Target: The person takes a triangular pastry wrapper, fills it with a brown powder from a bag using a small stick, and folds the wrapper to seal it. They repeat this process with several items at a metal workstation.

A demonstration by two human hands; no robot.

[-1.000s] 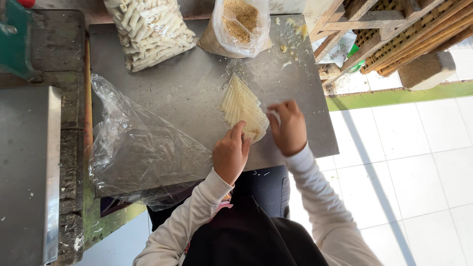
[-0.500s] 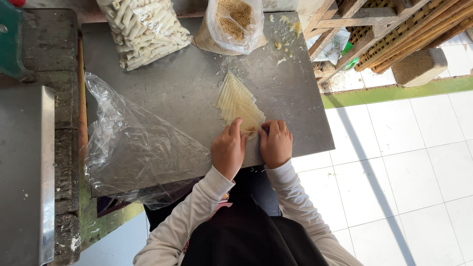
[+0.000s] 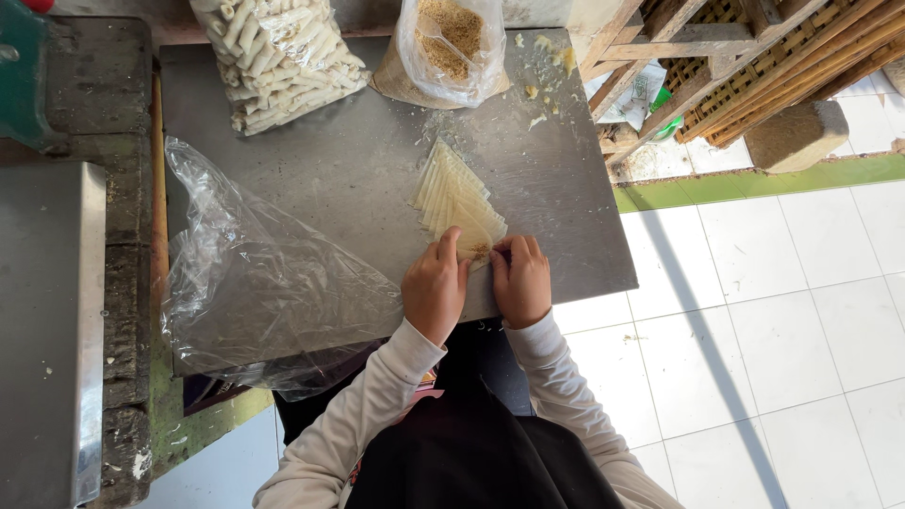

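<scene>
Since a second ago the right hand (image 3: 520,280) has come in from the right and now sits just beside the left hand (image 3: 436,286), both at the near tip of the stack of pale wrappers (image 3: 455,200). The stack lies fanned out in the centre of the frame on the grey metal table (image 3: 320,170). Both hands are curled, fingers bent down and pressing on the lowest wrapper, where a bit of brown filling shows between them. At the top centre of the frame stands a clear bag of brown crumbs (image 3: 451,42). At the upper left lies a bag of rolled pale sticks (image 3: 273,57). An empty clear plastic bag (image 3: 255,283) spreads over the left part of the table, near the left hand.
</scene>
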